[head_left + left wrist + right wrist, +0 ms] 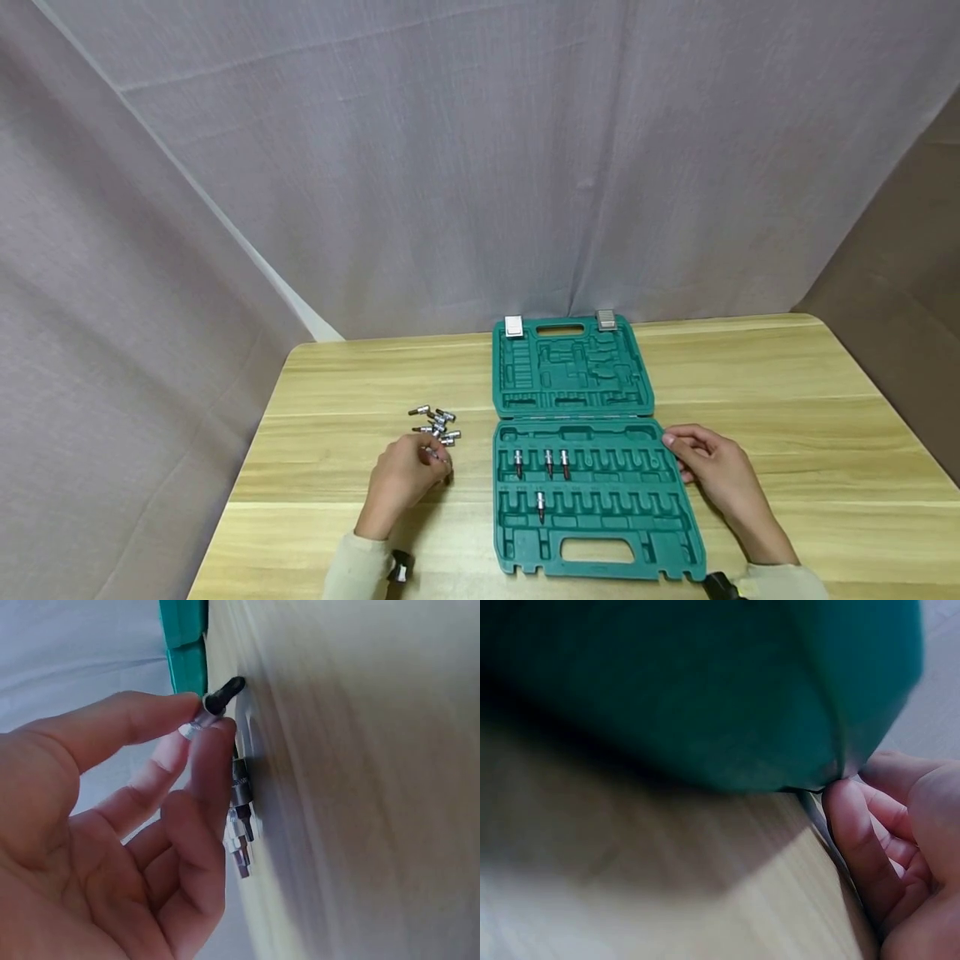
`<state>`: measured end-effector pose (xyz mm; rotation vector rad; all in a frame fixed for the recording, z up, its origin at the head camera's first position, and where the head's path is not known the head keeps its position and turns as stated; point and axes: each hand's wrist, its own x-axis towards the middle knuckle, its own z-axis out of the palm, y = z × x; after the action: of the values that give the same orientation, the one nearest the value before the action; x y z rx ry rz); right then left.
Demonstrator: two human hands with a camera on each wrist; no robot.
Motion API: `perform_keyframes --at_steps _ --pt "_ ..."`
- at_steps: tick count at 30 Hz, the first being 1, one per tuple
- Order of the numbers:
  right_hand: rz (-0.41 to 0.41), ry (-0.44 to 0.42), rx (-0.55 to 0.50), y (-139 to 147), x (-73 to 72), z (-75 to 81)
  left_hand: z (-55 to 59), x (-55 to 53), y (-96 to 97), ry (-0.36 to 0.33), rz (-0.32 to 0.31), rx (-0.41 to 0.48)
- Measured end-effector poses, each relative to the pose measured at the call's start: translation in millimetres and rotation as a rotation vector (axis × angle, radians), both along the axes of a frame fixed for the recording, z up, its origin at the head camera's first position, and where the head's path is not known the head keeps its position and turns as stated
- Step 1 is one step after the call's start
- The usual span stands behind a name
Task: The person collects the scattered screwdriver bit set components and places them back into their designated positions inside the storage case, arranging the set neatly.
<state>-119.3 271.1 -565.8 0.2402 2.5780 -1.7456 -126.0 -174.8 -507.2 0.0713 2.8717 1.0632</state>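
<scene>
**Left hand pinches a small metal bit beside an open green tool case**

A person works at a pale wood-grain bench [300, 467] seen from above. The left hand [405, 475] pinches a short socket bit with a silver cylindrical metal base and a dark tip [216, 705] between thumb and fingertips, the remaining fingers curled loosely; the left wrist view shows the dark tip pointing away from the palm. The hand is left of the case, at the near edge of a loose pile of similar silver-and-dark metal bits [437, 422] on the bench.

To the right lies an open green moulded plastic case [528, 546], its lid [555, 367] folded back flat on the far side, with two silver metal latches [513, 326] at the lid's far edge. Four bits sit in the near half: three in the upper row of slots [549, 463], one in the lower row [541, 507].

The right hand [716, 471] grips the case's right edge near the hinge, thumb on the rim, fingers bent.

Both forearms wear pale beige sleeves [356, 567]. Greyish-mauve fabric [450, 167] hangs behind the bench.
</scene>
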Motion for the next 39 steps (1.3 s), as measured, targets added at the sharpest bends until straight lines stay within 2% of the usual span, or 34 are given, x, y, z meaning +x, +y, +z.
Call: perform_keyframes --at_steps 9,17,29,39 --pt "0.001 0.019 0.004 -2 0.0 0.4 -2.5 -1.8 -1.7 -0.129 -0.072 0.267" --pt "0.005 0.027 0.014 -3 -1.5 3.0 1.5 -5.1 -1.2 -0.153 -0.110 0.444" --pt "-0.009 0.010 0.018 -3 -1.2 2.7 4.3 -4.9 7.3 -0.194 -0.166 0.578" --pt "-0.007 0.021 0.012 -1 0.2 2.2 9.3 -4.0 20.1 -0.224 -0.195 0.600"
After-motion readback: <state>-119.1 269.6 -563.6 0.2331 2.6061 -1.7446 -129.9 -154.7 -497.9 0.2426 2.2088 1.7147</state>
